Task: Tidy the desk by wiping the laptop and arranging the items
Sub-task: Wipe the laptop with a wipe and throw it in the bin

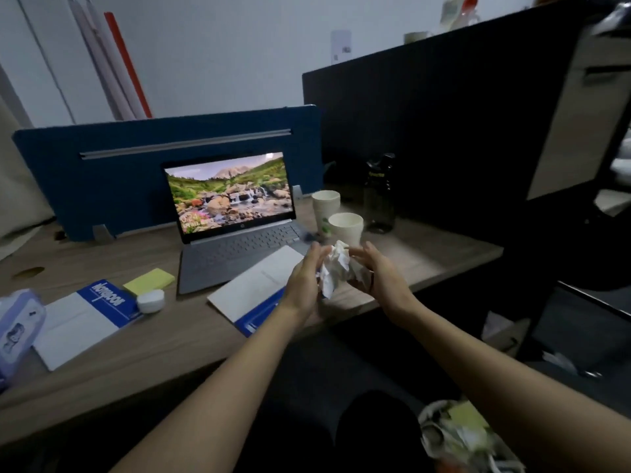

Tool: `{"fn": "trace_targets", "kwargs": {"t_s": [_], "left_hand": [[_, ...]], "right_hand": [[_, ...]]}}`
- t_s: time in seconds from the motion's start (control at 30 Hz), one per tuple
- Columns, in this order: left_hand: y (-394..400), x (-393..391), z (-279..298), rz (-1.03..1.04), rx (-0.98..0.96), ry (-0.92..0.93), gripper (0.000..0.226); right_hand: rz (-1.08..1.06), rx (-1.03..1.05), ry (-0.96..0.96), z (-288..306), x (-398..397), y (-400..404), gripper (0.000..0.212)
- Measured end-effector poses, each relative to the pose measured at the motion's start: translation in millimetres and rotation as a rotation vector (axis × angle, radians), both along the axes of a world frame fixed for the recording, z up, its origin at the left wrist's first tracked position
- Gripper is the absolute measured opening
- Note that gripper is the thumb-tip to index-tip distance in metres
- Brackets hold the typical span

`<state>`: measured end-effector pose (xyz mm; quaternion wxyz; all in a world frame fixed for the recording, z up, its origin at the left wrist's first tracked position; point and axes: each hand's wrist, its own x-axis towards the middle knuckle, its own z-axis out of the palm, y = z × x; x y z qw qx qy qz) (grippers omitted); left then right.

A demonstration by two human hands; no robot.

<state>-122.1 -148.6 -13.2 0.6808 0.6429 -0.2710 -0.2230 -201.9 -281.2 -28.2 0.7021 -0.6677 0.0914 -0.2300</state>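
An open silver laptop (235, 247) with a landscape on its screen stands on the wooden desk (177, 339). In front of it, at the desk's right front edge, my left hand (305, 279) and my right hand (374, 273) press a crumpled white paper wad (336, 268) between them. A white and blue notebook (252, 291) lies under my left hand, partly on the laptop. A second notebook (85, 319) lies at the left with a yellow sticky pad (149, 282) and a small white round case (151, 301) beside it.
Two paper cups (336, 216) and a dark bottle (379, 196) stand right of the laptop. A wipes pack (17, 329) sits at the far left edge. A blue divider (136, 172) backs the desk. A bin of paper waste (464, 435) is at the lower right.
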Motion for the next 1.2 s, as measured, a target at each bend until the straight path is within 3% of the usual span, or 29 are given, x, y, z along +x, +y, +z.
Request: {"fn": "trace_targets", "kwargs": {"t_s": [0.13,0.5,0.93,1.07,1.2], "left_hand": [[-41,-47,-29,-0.110,0.030,0.015,0.057],[-126,-133,-157,-0.331,0.207,0.140,0.045],[-177,-136,-320,-0.370,0.587,0.372,0.044],[-189,-130,-353,-0.432,0.735,0.431,0.053],[-196,-130,-382,-0.467,0.771,0.520,0.068]], "right_hand": [[-0.086,0.044,0.021,-33,-60,-38,0.058],[-0.233,0.125,0.224,-166,-171,-107,0.056],[-0.375,0.436,0.554,-316,-192,-129,0.046],[-0.425,0.540,0.566,-353,-200,-129,0.056],[-0.472,0.543,0.600,-378,-203,-129,0.050]]}}
